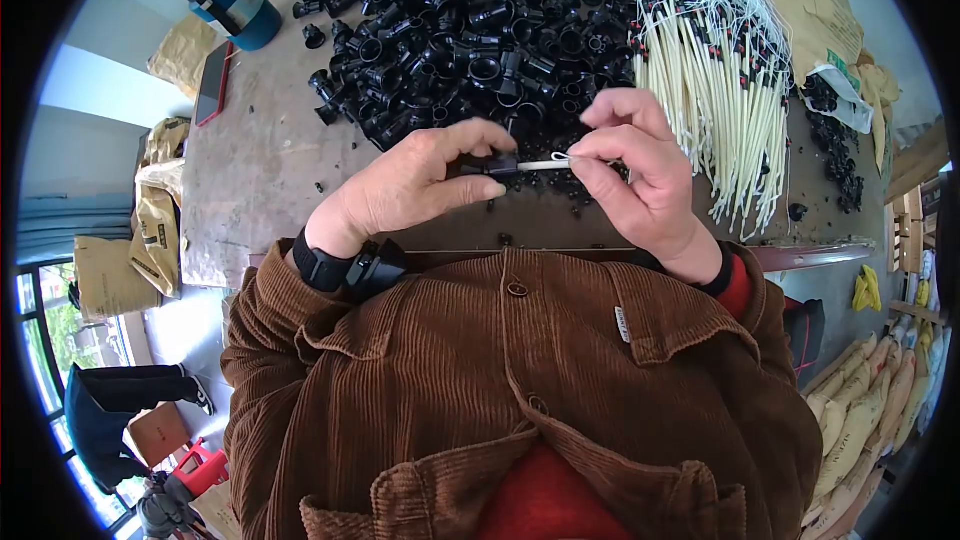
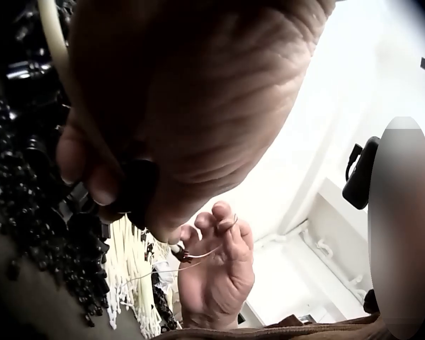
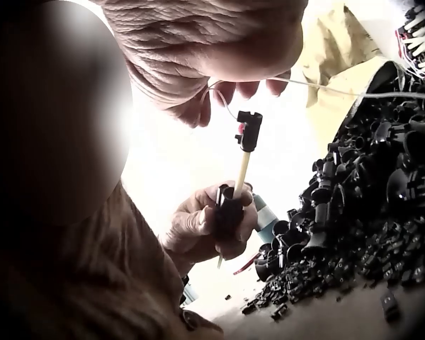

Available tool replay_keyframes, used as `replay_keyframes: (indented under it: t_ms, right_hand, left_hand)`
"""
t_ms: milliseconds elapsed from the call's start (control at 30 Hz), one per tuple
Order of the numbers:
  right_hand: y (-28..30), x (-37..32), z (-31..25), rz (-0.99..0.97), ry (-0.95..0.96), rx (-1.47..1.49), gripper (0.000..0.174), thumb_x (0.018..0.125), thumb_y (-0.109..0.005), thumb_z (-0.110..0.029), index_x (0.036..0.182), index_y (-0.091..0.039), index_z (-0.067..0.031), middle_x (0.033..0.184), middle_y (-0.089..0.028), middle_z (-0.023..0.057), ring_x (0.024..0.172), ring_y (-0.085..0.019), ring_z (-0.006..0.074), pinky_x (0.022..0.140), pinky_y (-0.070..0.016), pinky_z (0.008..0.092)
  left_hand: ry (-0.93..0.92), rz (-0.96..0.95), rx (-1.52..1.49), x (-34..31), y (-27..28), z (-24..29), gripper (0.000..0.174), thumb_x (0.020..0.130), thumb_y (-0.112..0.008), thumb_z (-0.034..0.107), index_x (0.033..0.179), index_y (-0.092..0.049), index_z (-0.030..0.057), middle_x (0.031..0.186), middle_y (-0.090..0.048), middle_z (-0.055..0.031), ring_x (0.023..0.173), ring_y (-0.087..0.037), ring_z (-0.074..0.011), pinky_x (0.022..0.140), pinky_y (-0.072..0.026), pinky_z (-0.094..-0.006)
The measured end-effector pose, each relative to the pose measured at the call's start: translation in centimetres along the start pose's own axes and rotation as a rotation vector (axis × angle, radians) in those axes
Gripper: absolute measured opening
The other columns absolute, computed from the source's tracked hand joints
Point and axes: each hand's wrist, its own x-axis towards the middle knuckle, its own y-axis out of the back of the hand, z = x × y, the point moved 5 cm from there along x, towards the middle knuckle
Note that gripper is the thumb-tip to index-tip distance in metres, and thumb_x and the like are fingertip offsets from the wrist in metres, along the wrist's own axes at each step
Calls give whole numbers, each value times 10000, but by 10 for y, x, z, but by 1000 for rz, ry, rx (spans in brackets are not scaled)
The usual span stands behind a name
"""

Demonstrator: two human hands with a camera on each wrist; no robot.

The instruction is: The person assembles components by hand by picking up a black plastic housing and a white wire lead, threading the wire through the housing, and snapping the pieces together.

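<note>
My left hand holds a black plastic part between thumb and fingers. Out of it, towards my right hand, runs a cream rod. The right wrist view has a small black clip with a red spot on the rod's end, above the black part. A thin white string runs from that clip up to my right hand, whose thumb and index finger pinch it. In the left wrist view my right hand faces the camera, string across its fingers.
Behind my hands lies a big heap of black plastic parts. Cream rods with strings are bundled at the right, beside a paper sack. A teal bottle and a phone are at the left. Small black pieces lie near the table's edge.
</note>
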Motion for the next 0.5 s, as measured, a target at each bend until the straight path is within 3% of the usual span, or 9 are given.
replay_keyframes:
  t_ms: [67,167,300,400,500]
  right_hand:
    - [0,3,-3,63,98,-5,79,786,-678,8,830,-631,-38,818,-584,54,731,-536,182,626,-436,270]
    - [-15,2,5,-99,131,-79,97,772,-689,12,834,-633,-36,887,-586,65,793,-539,188,658,-449,283]
    - [-23,-2,7,-152,113,-62,102,773,-681,24,845,-624,-20,879,-583,74,774,-553,189,653,-458,275]
    - [-28,-6,9,-140,61,-15,97,782,-670,33,852,-620,-12,874,-586,80,765,-566,189,648,-466,270]
    - [-26,-7,10,-121,12,43,96,790,-660,42,861,-617,-7,873,-589,85,754,-577,187,640,-471,267]
  left_hand:
    - [10,-14,-10,-1,0,7,256,887,-638,124,1114,-571,24,932,-624,-73,830,-612,-153,735,-501,-287]
    - [23,-35,-28,-3,1,12,315,868,-663,120,1144,-568,3,968,-630,-93,885,-622,-174,774,-504,-294]
    - [-24,-14,31,-7,4,11,320,865,-682,143,1136,-576,10,969,-598,-53,838,-576,-117,744,-482,-256]
    - [-96,12,91,-4,2,14,318,853,-680,135,1120,-588,-11,988,-640,-126,886,-635,-228,773,-513,-313]
    - [-68,18,125,-5,4,15,317,852,-679,138,1118,-591,-11,999,-641,-130,887,-635,-241,773,-513,-317]
